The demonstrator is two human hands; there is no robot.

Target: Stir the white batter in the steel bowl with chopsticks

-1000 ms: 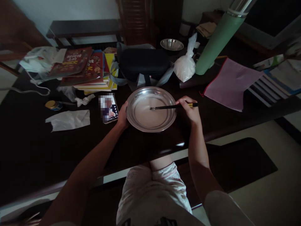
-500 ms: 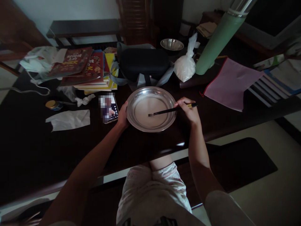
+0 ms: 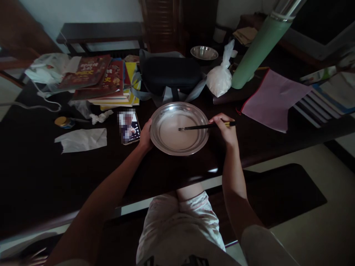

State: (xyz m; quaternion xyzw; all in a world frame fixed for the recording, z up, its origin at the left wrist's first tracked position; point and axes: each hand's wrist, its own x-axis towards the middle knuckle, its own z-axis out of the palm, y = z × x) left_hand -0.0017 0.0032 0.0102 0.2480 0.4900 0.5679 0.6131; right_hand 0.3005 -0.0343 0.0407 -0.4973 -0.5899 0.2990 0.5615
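My left hand (image 3: 145, 135) gripped the near-left rim of the steel pan (image 3: 179, 128) at the desk (image 3: 41, 173) edge. My right hand (image 3: 226, 129) was closed on chopsticks (image 3: 205, 126), tips in pale liquid, possibly batter. It looked thin and smooth; mixing seemed well along, unfinished.

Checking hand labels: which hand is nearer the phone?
Left. The left hand grips the metal plate's rim right beside the phone; the right hand holds chopsticks across the plate.
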